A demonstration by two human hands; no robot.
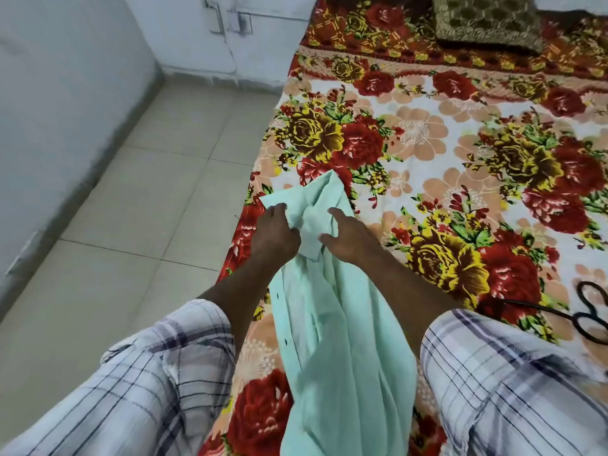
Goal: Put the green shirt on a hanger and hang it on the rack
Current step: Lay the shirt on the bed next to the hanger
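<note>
The shirt (pixel 329 340) lay along the near left edge of the bed (pixel 460 133). Its long axis ran from a bunched far end, probably the collar, straight back toward the person and out of the bottom of the view. A row of dark buttons showed down its left side. Both hands were at that far end, side by side, with a fold of cloth between them. The left hand (pixel 276 235) had its fingers curled into the fabric and gripped it. The right hand (pixel 350 240) seemed to pinch the cloth between thumb and fingers, though its forefinger lay straighter over the top, so that hold was less sure. The body of the shirt therefore trailed toward the person from both grips, with neither hand clearly the nearer to it. A black loop (pixel 589 311) lay on the bed at the right edge, well apart from the shirt and on the right hand's side. It may have been the hanger, but it was too cropped to tell. If so, the right hand looked better placed to fetch it while the left kept the collar end. No rack was in view, and the shirt was not yet on any hanger.
</note>
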